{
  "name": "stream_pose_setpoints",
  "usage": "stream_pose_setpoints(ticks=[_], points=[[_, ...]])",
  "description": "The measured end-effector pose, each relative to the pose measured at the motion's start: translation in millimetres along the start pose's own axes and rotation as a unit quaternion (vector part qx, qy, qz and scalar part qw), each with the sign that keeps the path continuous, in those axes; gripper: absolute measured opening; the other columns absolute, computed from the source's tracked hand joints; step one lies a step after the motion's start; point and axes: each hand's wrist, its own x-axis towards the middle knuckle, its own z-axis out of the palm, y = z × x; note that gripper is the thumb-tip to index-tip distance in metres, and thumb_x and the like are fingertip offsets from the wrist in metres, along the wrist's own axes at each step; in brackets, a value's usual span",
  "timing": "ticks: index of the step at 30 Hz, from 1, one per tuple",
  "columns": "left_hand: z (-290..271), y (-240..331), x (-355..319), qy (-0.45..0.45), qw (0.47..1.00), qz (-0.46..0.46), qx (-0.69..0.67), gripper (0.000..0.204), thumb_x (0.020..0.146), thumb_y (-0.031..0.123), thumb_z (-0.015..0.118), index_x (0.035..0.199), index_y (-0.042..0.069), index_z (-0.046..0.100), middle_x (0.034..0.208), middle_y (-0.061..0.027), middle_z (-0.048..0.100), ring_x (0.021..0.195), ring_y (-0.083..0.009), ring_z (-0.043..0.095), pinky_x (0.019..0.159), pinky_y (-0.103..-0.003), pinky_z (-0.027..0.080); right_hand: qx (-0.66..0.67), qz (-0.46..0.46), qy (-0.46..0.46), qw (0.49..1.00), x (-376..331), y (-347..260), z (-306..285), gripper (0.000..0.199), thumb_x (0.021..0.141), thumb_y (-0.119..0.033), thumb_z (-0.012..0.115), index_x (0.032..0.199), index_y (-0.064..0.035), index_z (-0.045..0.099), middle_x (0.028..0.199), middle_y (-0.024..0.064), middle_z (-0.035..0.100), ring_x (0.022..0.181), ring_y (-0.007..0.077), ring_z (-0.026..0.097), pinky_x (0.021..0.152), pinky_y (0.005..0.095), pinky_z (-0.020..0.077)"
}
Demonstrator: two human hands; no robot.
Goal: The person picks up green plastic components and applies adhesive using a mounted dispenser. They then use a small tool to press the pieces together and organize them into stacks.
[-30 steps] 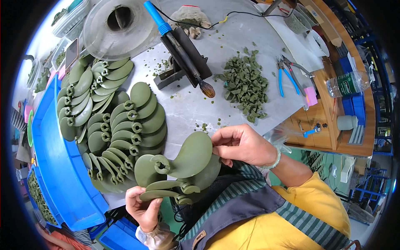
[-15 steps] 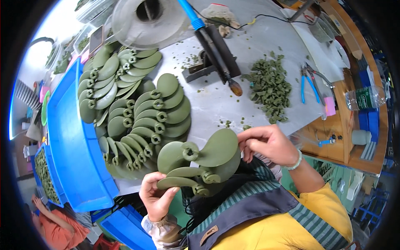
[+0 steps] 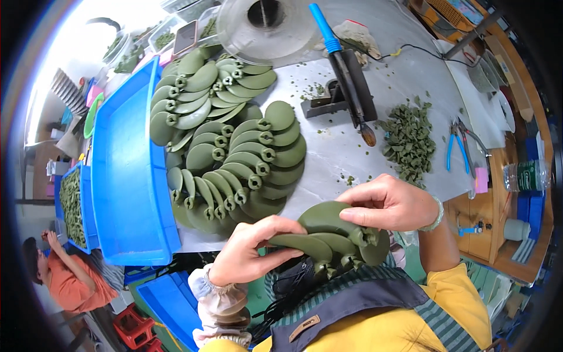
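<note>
While a small bunch of green propellers (image 3: 325, 217) is held up at the lower centre of the frame, just off the near edge of the table (image 3: 328, 155), the left hand (image 3: 251, 249) pinches one blade between thumb and fingers, and the right hand (image 3: 392, 203) grasps the upper blade close to its notched hub, thumb on top. The step in hand looks like turning and arranging these pieces by hand, since the blue-handled tool (image 3: 322, 26) at the upper centre and the pliers (image 3: 450, 154) at the right lie unheld. Stacked propellers (image 3: 290, 155) overlap left of centre, beside a blue tray (image 3: 130, 146); green scraps (image 3: 410, 139) lie right of centre. The next move probably calls for lining up the hubs with a light grip; whether the held pieces are joined cannot be told.
</note>
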Motion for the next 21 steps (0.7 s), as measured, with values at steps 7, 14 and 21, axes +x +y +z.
stream_pose_setpoints(ticks=[7,14,21], points=[[-7,-3,5,0.029,0.976,-0.094,-0.195,0.055,0.086,-0.005,0.071,0.137,0.003,0.05,0.11,-0.0068,0.069,0.101,-0.0099,0.063,0.089,-0.025,0.052,0.087,0.018,-0.013,0.996,19,29,3,0.036,0.097,-0.018,0.062,0.128,-0.0001,0.058,0.085,-0.0037,0.06,0.071,0.0027,0.052,0.063,0.0209,0.0453],[-7,8,21,-0.001,0.972,-0.144,-0.186,0.054,0.086,-0.005,0.072,0.134,0.003,0.051,0.11,-0.0053,0.067,0.098,-0.009,0.063,0.087,-0.024,0.052,-0.11,0.011,-0.014,0.994,36,16,16,0.046,0.085,-0.041,0.077,0.099,0.0013,0.067,0.08,0.0054,0.065,0.075,0.0092,0.057,0.067,0.0297,0.0481],[0,-7,31,0.082,0.968,-0.101,-0.215,0.056,0.085,-0.006,0.072,0.135,0.002,0.047,0.116,-0.0071,0.059,0.102,-0.0121,0.062,0.087,-0.025,0.053,0.084,0.04,0.024,0.995,40,24,20,0.031,0.09,-0.027,0.074,0.097,0.0015,0.067,0.081,-0.0005,0.066,0.074,0.0034,0.059,0.065,0.0228,0.0494]])
